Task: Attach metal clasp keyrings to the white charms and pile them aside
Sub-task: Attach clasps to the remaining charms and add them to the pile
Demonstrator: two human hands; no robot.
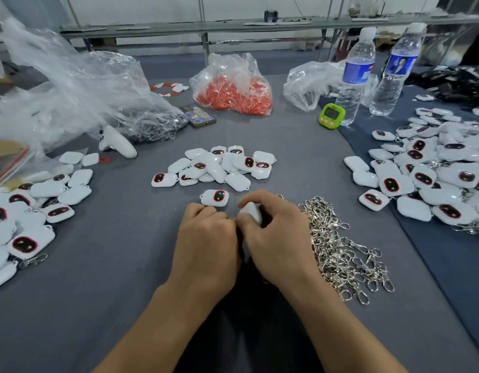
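Two hands meet at 6 o'clock: our right hand (273,238) grips a white charm (250,213); left hand (206,235) curled, contents hidden. Charm looks light, rigid, slick; we'd pinch its edges.

A green timer (331,116) stands on the grey tabletop (98,265), with one water bottle (355,76) just right of it and a second bottle (394,68) beyond that. Left of the timer lie a phone (199,116) and a clear bag of red parts (233,90). Farther left are a white controller (117,142) and a crumpled plastic bag (71,84).
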